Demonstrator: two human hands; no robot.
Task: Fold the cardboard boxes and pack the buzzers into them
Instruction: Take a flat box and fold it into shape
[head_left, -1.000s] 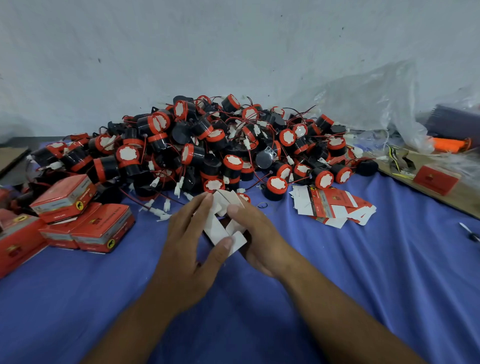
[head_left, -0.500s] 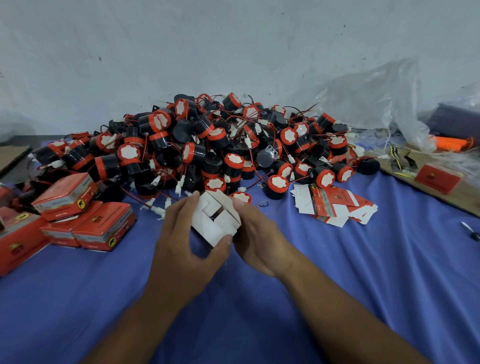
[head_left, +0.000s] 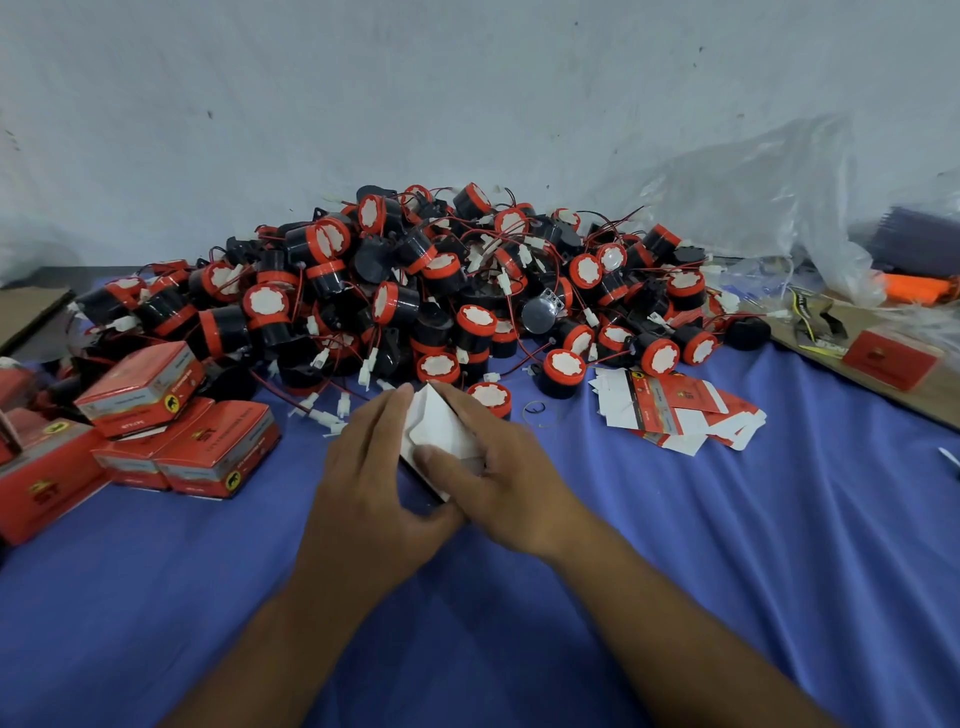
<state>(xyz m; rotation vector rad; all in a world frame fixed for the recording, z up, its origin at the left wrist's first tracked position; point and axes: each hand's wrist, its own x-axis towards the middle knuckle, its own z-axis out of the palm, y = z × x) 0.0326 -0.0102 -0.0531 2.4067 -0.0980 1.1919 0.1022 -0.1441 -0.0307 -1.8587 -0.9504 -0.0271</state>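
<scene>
A small cardboard box (head_left: 439, 423), white on its inner side, is held between both hands above the blue cloth. My left hand (head_left: 371, 483) grips its left side, thumb underneath. My right hand (head_left: 498, 473) grips its right side, and its thumb presses a white flap inward. Behind the hands a big heap of black buzzers with red caps (head_left: 415, 291) and red wires fills the back of the table. A stack of flat, unfolded red and white cartons (head_left: 675, 410) lies to the right of the hands.
Several closed red boxes (head_left: 171, 415) stand at the left. A wooden board (head_left: 935, 400) with a red box (head_left: 888, 358), clear plastic bags (head_left: 753, 208) and an orange tool (head_left: 919, 288) are at the right. A blue cloth (head_left: 727, 545) covers the table, and a white wall is behind.
The open white flaps have been folded inward and the box has closed up between my hands. Both hands have drawn closer together around it.
</scene>
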